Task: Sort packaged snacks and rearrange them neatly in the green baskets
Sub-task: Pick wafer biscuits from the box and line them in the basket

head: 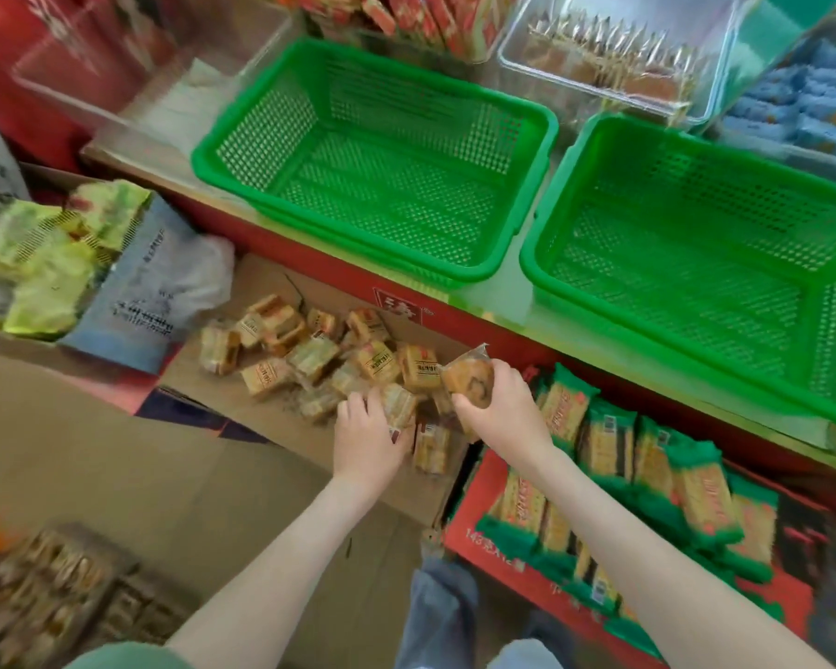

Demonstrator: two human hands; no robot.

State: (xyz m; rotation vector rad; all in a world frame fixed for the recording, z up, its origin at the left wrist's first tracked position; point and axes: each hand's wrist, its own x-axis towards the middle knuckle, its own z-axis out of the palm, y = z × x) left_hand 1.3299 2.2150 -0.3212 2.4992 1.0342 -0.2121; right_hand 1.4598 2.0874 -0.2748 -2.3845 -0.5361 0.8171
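Right hand [503,412] is up off the heap, fingers clamped round 1 round pastry [469,381]. It's brown, in a clear crinkled wrapper, held just below the front edge of the tabletop [493,306]. Left hand [365,439] is down in the pile of packets [310,359], fingers curled over 1 square packet [397,403], pale and layered with a red-and-yellow label. The pile sprawls across a cardboard flap [242,393], packets overlapping and blurred, too tangled for an exact count.

Above, 2 green baskets sit side by side on the tabletop: left basket [382,195] and right basket [696,292]. Their mesh floors show wall to wall, a narrow strip of tabletop runs between their rims, and both front rims sit at the tabletop's edge. Right of the hands, green-wrapped packs [647,470] stand in rows in 1 red box [503,567], close beside the right forearm.
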